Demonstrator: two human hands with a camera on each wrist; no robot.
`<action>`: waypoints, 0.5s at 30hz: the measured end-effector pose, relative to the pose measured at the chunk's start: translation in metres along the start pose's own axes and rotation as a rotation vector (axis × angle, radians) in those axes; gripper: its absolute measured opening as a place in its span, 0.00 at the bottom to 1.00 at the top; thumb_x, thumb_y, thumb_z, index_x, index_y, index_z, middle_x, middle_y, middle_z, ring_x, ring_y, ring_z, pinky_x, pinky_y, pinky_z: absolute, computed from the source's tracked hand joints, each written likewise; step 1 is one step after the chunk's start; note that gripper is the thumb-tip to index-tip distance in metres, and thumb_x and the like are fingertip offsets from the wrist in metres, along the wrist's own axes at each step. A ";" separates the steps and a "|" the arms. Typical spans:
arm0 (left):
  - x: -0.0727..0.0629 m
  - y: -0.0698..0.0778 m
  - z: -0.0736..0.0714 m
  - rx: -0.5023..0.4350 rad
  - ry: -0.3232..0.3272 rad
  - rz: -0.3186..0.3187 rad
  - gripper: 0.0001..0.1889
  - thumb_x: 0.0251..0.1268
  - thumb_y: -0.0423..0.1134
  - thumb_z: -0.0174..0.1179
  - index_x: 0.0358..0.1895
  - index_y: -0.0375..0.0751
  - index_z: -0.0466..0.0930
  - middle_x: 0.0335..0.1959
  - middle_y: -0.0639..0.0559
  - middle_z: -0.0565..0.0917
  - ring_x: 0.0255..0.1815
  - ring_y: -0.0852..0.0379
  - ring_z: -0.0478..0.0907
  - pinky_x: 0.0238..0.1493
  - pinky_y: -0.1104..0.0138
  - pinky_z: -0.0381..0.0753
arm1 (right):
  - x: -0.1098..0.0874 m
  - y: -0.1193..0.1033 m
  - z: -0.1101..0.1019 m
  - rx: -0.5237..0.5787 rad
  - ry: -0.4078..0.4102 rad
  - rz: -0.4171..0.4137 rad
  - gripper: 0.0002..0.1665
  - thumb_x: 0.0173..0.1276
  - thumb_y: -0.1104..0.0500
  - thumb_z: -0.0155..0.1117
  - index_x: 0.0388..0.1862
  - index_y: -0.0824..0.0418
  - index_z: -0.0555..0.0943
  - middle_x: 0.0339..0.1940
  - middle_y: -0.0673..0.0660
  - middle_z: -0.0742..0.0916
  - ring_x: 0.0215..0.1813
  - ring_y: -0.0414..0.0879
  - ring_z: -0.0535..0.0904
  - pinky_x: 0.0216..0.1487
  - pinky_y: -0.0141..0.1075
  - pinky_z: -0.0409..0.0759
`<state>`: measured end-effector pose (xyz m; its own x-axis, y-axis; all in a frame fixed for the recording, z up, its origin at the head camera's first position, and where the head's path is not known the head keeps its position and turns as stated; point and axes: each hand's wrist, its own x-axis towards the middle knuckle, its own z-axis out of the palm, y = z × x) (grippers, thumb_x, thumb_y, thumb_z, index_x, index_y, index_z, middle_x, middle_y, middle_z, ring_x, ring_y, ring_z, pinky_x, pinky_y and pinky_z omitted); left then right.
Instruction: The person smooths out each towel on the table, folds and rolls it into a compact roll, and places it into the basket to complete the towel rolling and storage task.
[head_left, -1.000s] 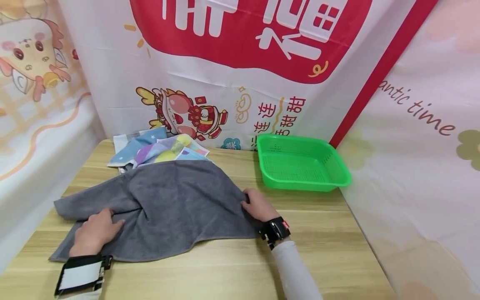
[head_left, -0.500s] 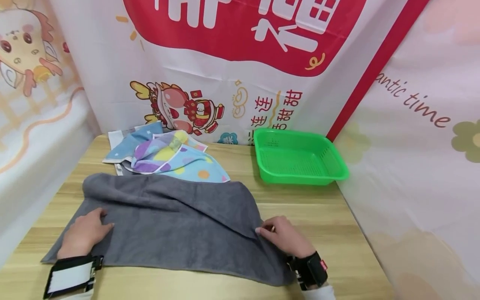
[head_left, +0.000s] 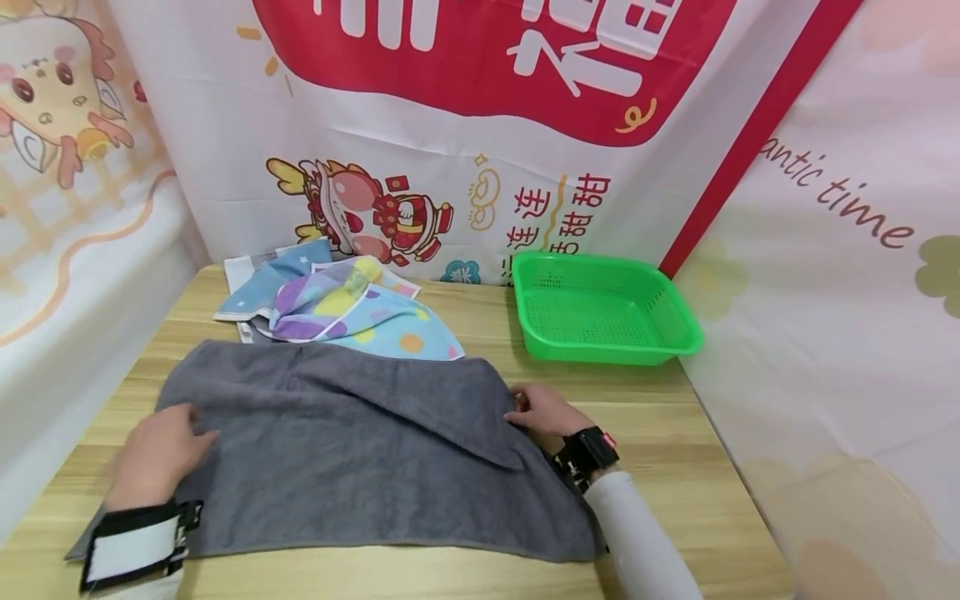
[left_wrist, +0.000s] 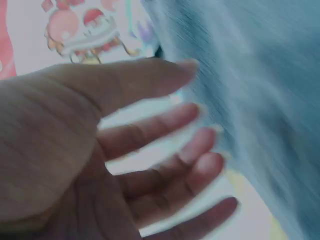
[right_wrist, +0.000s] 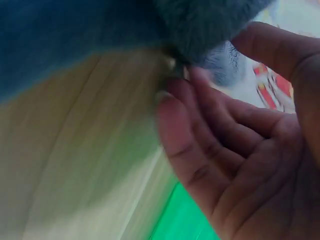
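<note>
A grey towel [head_left: 360, 450] lies spread over the front of the table, with a fold running along its far side. At its left edge is my left hand [head_left: 156, 454], fingers loosely extended. In the left wrist view the left hand [left_wrist: 150, 145] has thumb and fingers apart beside the grey cloth, with nothing between them. My right hand [head_left: 549, 410] pinches the towel's right edge near the far corner. From the right wrist, the thumb and fingertips of the right hand [right_wrist: 225, 130] meet at a bunched part of the towel [right_wrist: 210, 30].
Behind the towel lies a loose pile of a spotted pastel cloth [head_left: 397, 321] and a blue starred cloth [head_left: 277, 279]. A green plastic basket [head_left: 607, 354] stands at the back right of the wooden table [head_left: 675, 467]. Printed fabric hangs around the table.
The grey towel has been drawn toward the front and spread flatter, uncovering the spotted cloth. My right hand came forward and right, then back a little along the edge. The left hand shifted slightly left.
</note>
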<state>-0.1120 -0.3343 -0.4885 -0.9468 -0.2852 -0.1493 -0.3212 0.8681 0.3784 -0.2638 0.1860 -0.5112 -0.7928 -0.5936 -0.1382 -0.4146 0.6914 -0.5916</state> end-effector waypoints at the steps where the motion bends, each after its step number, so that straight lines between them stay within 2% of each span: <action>1: 0.006 0.007 0.000 -0.003 0.003 0.026 0.24 0.61 0.38 0.67 0.51 0.17 0.75 0.43 0.22 0.78 0.42 0.29 0.76 0.39 0.41 0.78 | 0.004 -0.001 0.002 -0.006 -0.010 -0.030 0.17 0.70 0.59 0.69 0.52 0.66 0.81 0.30 0.52 0.83 0.30 0.41 0.77 0.34 0.34 0.76; 4: 0.024 0.024 0.006 -0.002 -0.028 0.103 0.34 0.61 0.38 0.68 0.62 0.15 0.67 0.57 0.14 0.67 0.57 0.18 0.65 0.52 0.30 0.71 | 0.011 -0.011 0.008 -0.027 -0.010 -0.096 0.07 0.66 0.63 0.70 0.37 0.63 0.79 0.28 0.51 0.79 0.30 0.40 0.73 0.34 0.32 0.72; 7: 0.035 0.030 0.014 -0.006 -0.132 0.109 0.39 0.62 0.40 0.68 0.68 0.15 0.60 0.62 0.10 0.58 0.62 0.14 0.59 0.57 0.28 0.68 | 0.009 -0.019 0.012 0.010 -0.006 -0.114 0.10 0.64 0.67 0.67 0.30 0.60 0.74 0.29 0.50 0.77 0.31 0.39 0.72 0.35 0.32 0.71; 9: 0.038 0.029 0.019 0.001 -0.154 0.131 0.41 0.62 0.39 0.68 0.68 0.14 0.58 0.62 0.08 0.57 0.62 0.13 0.58 0.60 0.28 0.66 | 0.004 -0.019 0.010 0.046 0.006 -0.096 0.14 0.65 0.68 0.64 0.27 0.57 0.68 0.26 0.48 0.71 0.29 0.39 0.69 0.34 0.31 0.68; 12: 0.038 0.026 0.025 0.006 -0.155 0.158 0.41 0.62 0.38 0.68 0.68 0.12 0.57 0.63 0.06 0.56 0.63 0.13 0.58 0.63 0.29 0.65 | -0.006 -0.015 -0.002 0.049 0.093 -0.103 0.18 0.62 0.71 0.62 0.25 0.57 0.63 0.24 0.47 0.65 0.26 0.39 0.63 0.33 0.31 0.62; 15: 0.031 0.026 0.027 0.012 -0.132 0.179 0.39 0.62 0.37 0.68 0.66 0.11 0.59 0.62 0.07 0.58 0.63 0.14 0.59 0.64 0.31 0.65 | -0.016 -0.011 -0.016 -0.006 0.253 -0.099 0.20 0.59 0.73 0.64 0.24 0.57 0.64 0.22 0.47 0.64 0.25 0.39 0.62 0.32 0.31 0.61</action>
<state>-0.1490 -0.3100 -0.5078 -0.9774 -0.0710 -0.1993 -0.1471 0.9051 0.3990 -0.2536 0.1945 -0.4896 -0.8346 -0.5369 0.1233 -0.4975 0.6384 -0.5874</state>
